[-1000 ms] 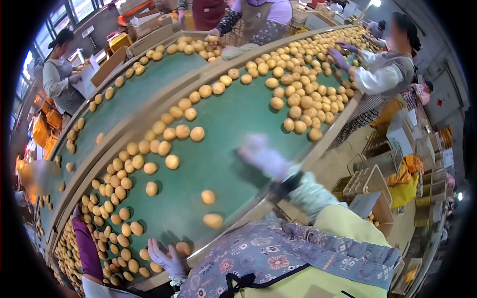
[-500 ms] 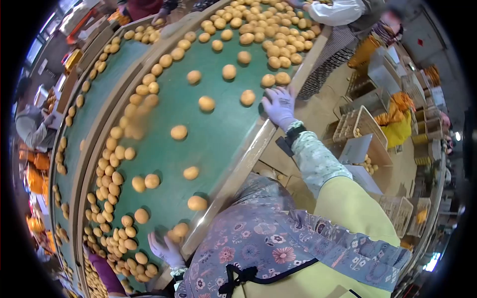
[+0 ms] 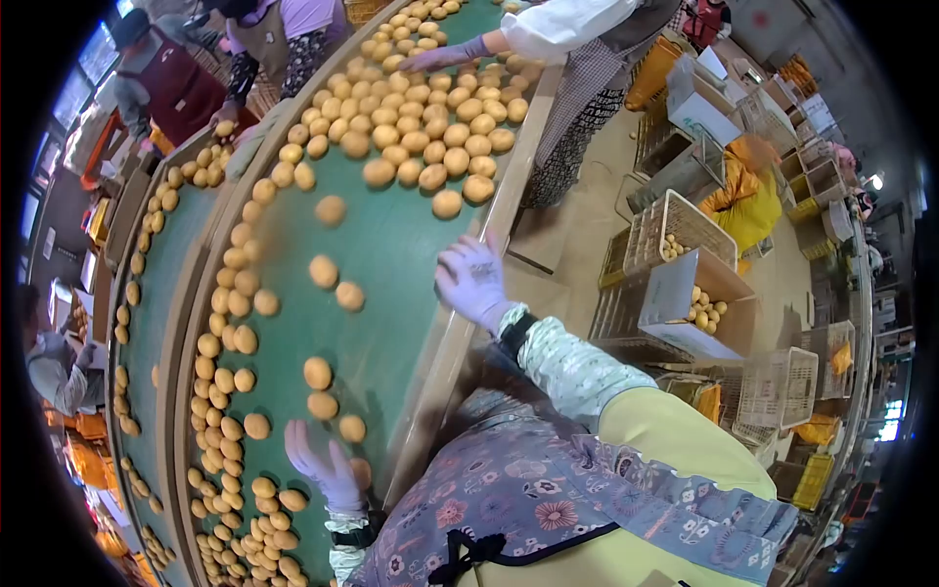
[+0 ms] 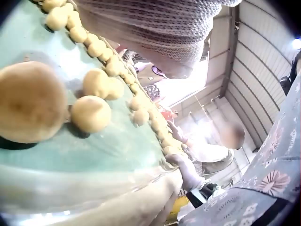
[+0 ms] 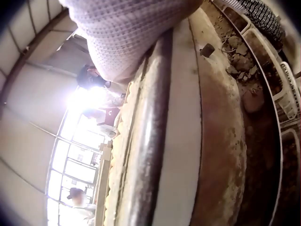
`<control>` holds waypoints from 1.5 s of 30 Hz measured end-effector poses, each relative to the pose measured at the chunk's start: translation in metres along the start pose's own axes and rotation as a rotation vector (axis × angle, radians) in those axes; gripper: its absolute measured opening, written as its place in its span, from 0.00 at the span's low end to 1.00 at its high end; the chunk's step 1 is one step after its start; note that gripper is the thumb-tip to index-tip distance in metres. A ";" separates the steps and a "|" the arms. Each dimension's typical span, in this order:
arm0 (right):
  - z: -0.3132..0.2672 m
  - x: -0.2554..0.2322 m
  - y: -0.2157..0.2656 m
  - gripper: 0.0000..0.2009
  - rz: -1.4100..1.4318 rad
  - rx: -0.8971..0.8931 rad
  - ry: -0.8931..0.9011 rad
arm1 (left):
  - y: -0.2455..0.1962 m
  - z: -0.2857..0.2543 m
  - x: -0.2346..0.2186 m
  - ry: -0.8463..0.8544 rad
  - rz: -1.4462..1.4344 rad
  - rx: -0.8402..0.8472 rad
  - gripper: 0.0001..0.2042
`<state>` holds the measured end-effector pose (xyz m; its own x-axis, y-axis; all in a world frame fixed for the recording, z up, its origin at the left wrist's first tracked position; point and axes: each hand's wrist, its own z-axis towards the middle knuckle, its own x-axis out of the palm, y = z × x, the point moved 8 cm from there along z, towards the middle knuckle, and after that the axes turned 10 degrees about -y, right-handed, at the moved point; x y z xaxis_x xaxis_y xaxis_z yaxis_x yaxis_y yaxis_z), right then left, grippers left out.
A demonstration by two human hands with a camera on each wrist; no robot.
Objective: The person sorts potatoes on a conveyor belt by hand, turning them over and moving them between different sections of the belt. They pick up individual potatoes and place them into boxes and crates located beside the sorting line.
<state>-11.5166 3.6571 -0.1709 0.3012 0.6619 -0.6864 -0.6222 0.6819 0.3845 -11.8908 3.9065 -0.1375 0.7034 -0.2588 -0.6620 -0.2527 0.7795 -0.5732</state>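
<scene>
Round yellow-brown potatoes (image 3: 316, 372) lie loose on a green conveyor belt (image 3: 391, 284). My left hand (image 3: 328, 468), in a pale lavender glove, is over the near part of the belt with its fingers extended. One potato (image 3: 360, 474) shows beside its thumb. In the left wrist view a large potato (image 4: 30, 101) lies below the knit glove. My right hand (image 3: 471, 281), gloved alike, rests at the belt's near rim with its fingers reaching over the green surface and nothing in them. The right wrist view shows that glove (image 5: 136, 33) against the metal side rail (image 5: 153, 132).
A dense heap of potatoes (image 3: 430, 127) covers the belt's far end, where another person's gloved hand (image 3: 445, 54) reaches in. A raised divider (image 3: 186, 323) separates a second belt at left. Crates (image 3: 685, 225) and a cardboard box (image 3: 665, 303) stand on the floor at right.
My right hand first swept from over the belt to its near edge, then stayed at the rim. My left hand keeps near the belt's close end. The view has turned and the far heap appears nearer.
</scene>
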 end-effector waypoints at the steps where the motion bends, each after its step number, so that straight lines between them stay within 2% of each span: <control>1: -0.005 0.001 0.000 0.10 0.018 0.013 0.028 | -0.007 0.012 0.006 0.002 0.005 0.004 0.30; 3: -0.012 0.004 0.000 0.11 0.022 0.005 -0.008 | -0.029 0.045 0.040 0.101 -0.026 0.086 0.30; 5: -0.013 -0.002 0.002 0.12 0.030 -0.008 -0.044 | -0.047 0.072 0.063 0.112 0.026 0.148 0.30; 7: -0.002 0.006 0.000 0.15 0.326 -0.150 0.143 | -0.055 0.104 0.097 0.180 0.079 0.247 0.30; 8: 0.019 0.004 -0.016 0.15 0.338 -0.152 0.132 | -0.063 0.126 0.114 0.216 0.046 0.249 0.30; 10: 0.081 -0.019 -0.061 0.19 0.375 -0.198 -0.092 | -0.073 0.172 0.151 0.220 0.064 0.261 0.30; 12: 0.149 -0.027 -0.132 0.24 0.158 0.055 0.038 | -0.080 0.215 0.185 0.263 0.069 0.222 0.30; 13: 0.164 -0.037 -0.168 0.24 0.032 -0.026 -0.294 | -0.088 0.237 0.203 0.264 0.086 0.227 0.30; 14: 0.186 -0.032 -0.209 0.25 -0.044 0.045 -0.203 | -0.092 0.257 0.222 0.292 0.060 0.230 0.30; 15: 0.195 -0.026 -0.246 0.26 -0.106 0.021 -0.280 | -0.096 0.276 0.243 0.318 0.029 0.231 0.29; 16: 0.208 -0.023 -0.275 0.29 -0.149 0.038 -0.191 | -0.096 0.294 0.265 0.318 0.078 0.291 0.29; 17: 0.222 -0.021 -0.299 0.29 -0.150 0.036 -0.193 | -0.099 0.316 0.288 0.324 0.078 0.324 0.29; 21: 0.263 -0.003 -0.356 0.30 -0.271 -0.030 -0.129 | -0.125 0.397 0.358 0.260 0.103 0.502 0.30; 23: 0.290 0.015 -0.361 0.31 -0.272 -0.092 -0.061 | -0.147 0.437 0.389 0.309 0.095 0.485 0.31; 25: 0.317 0.036 -0.372 0.33 -0.354 -0.148 0.024 | -0.152 0.472 0.426 0.302 0.096 0.574 0.31; 27: 0.343 0.053 -0.379 0.34 -0.313 -0.211 -0.025 | -0.163 0.505 0.468 0.372 0.107 0.451 0.32; 29: 0.371 0.072 -0.371 0.34 -0.354 -0.164 0.095 | -0.151 0.531 0.522 0.408 -0.013 0.380 0.33; 31: 0.395 0.086 -0.358 0.33 -0.236 0.071 0.416 | -0.172 0.549 0.555 0.273 -0.043 0.526 0.35; 32: 0.404 0.095 -0.353 0.33 -0.237 0.076 0.430 | -0.172 0.562 0.575 0.274 -0.034 0.509 0.36; 33: 0.410 0.105 -0.345 0.34 -0.104 0.094 0.415 | -0.168 0.571 0.593 0.276 -0.026 0.481 0.37; 34: 0.413 0.114 -0.335 0.35 0.028 0.110 0.403 | -0.172 0.579 0.601 0.286 -0.054 0.405 0.37; 35: 0.410 0.131 -0.330 0.35 0.021 0.101 0.428 | -0.171 0.588 0.608 0.289 -0.083 0.327 0.37; 36: 0.412 0.145 -0.316 0.36 0.120 0.038 0.367 | -0.159 0.599 0.619 0.205 -0.154 0.334 0.34; 37: 0.414 0.154 -0.299 0.37 0.223 -0.027 0.305 | -0.152 0.609 0.615 0.193 -0.195 0.313 0.32; 38: 0.419 0.158 -0.277 0.38 0.260 0.029 0.403 | -0.137 0.612 0.615 0.272 -0.206 0.155 0.31; 39: 0.413 0.168 -0.271 0.38 0.256 0.022 0.414 | -0.127 0.612 0.616 0.353 -0.218 0.004 0.30; 41: 0.403 0.173 -0.249 0.36 0.503 0.004 0.299 | -0.135 0.600 0.606 0.347 -0.165 0.124 0.29; 42: 0.390 0.172 -0.235 0.34 0.511 0.005 0.359 | -0.129 0.599 0.607 0.416 -0.204 0.069 0.31; 43: 0.381 0.171 -0.222 0.34 0.553 -0.017 0.408 | -0.125 0.605 0.602 0.414 -0.206 0.056 0.31; 45: 0.365 0.177 -0.198 0.35 0.697 0.050 0.551 | -0.108 0.596 0.611 0.766 -0.393 -0.193 0.34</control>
<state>-11.0764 3.7533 -0.1430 -0.5321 0.6967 -0.4811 -0.4987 0.2013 0.8431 -11.0380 4.0040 -0.1920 0.1419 -0.8531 -0.5020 -0.2429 0.4616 -0.8532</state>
